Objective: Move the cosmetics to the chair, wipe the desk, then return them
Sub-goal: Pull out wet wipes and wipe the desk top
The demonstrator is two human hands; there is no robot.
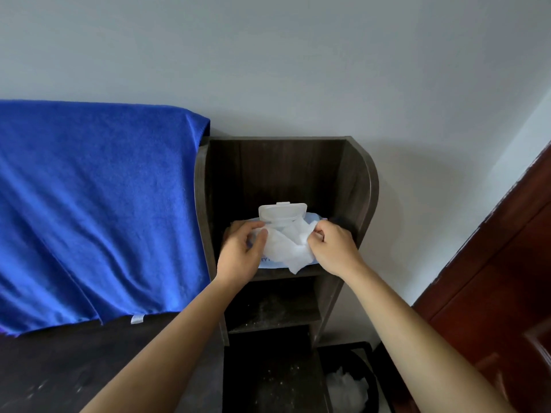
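Note:
A pack of wet wipes lies on the top shelf of a dark wooden shelf unit, its white flip lid standing open. A white wipe sticks out of the opening and hangs over the pack's front. My left hand holds the pack and the wipe's left part, thumb on the wipe. My right hand pinches the wipe's right edge. No cosmetics are in view.
A blue towel drapes over something at the left, above the dark desk top. Lower shelves look dusty. A black bin with white crumpled paper stands on the floor at the right. A reddish-brown door is at the far right.

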